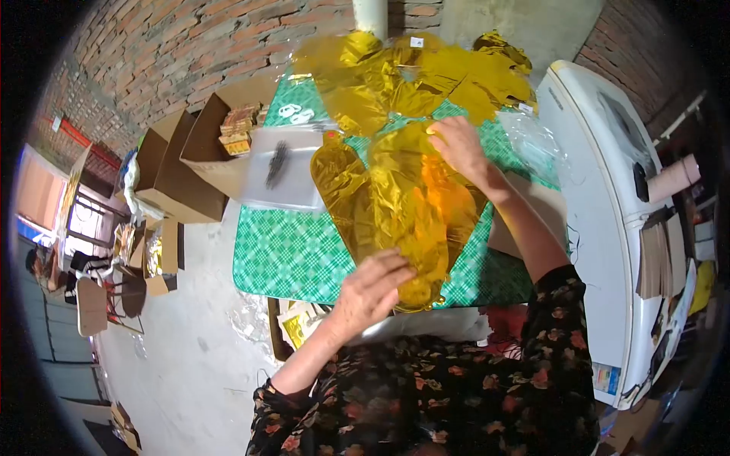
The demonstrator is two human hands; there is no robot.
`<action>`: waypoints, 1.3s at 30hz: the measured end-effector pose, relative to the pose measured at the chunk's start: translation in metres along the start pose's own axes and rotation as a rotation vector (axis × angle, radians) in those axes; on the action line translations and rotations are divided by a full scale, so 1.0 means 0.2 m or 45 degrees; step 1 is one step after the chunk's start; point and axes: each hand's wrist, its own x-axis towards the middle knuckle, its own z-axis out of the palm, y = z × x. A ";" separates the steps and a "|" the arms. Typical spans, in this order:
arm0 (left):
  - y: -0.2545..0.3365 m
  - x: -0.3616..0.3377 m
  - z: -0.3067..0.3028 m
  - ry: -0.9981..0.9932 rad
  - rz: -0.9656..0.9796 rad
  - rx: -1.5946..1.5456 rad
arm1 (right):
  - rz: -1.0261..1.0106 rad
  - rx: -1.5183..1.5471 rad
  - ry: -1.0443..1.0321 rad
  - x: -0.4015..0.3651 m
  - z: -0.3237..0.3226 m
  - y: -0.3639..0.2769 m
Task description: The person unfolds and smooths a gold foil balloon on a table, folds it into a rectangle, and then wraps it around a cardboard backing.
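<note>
a person's left hand (372, 292), fingers together, and right hand (460, 148), fingers bent, touch gold foil (394, 201) on a green-checked table (293, 254), any grip unclear.

Black top (426, 391), red-tan flower print (541, 378), elbow-length sleeves (559, 323).

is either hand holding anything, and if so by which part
Cannot be told for sure: the right hand has its fingers at the gold foil piece's upper edge, the left hand at its lower part; no clear grip shows.
</note>
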 end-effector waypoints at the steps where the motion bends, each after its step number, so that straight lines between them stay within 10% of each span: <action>1: 0.00 -0.05 0.03 -0.001 -0.009 -0.026 | -0.031 -0.051 -0.019 0.02 0.04 -0.06; 39: -0.05 -0.30 0.21 -0.022 0.023 0.067 | -0.100 0.095 -0.139 0.24 0.42 -0.23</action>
